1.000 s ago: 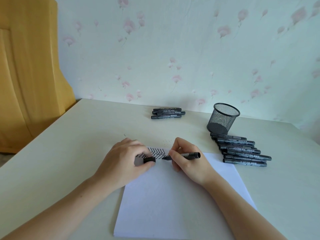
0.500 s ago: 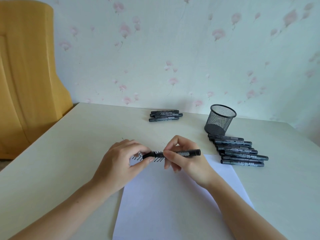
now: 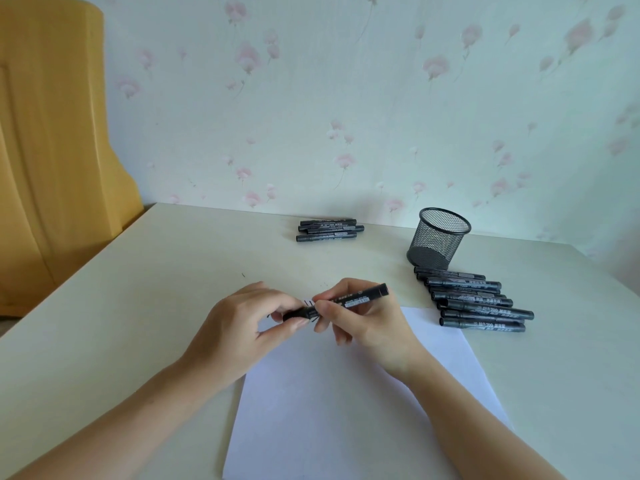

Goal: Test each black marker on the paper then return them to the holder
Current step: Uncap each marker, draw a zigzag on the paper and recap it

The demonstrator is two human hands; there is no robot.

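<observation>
Both hands hold one black marker (image 3: 360, 297) above the top edge of the white paper (image 3: 346, 410). My right hand (image 3: 367, 320) grips its barrel. My left hand (image 3: 242, 334) pinches the cap (image 3: 298, 313) on the marker's left end. Black test strokes on the paper are mostly hidden behind my fingers. The black mesh holder (image 3: 438, 239) stands upright at the back right; no marker shows above its rim. Several black markers (image 3: 481, 306) lie in a row in front of it. A smaller pile of markers (image 3: 329, 230) lies at the back centre.
The cream table (image 3: 138, 306) ends at a floral-papered wall at the back. A yellow wooden panel (image 3: 52, 150) stands beyond the table's left edge.
The right hand lifted the marker off the paper after drawing. The left hand brought the cap to the tip and pushed it on. The marker now tilts up to the right.
</observation>
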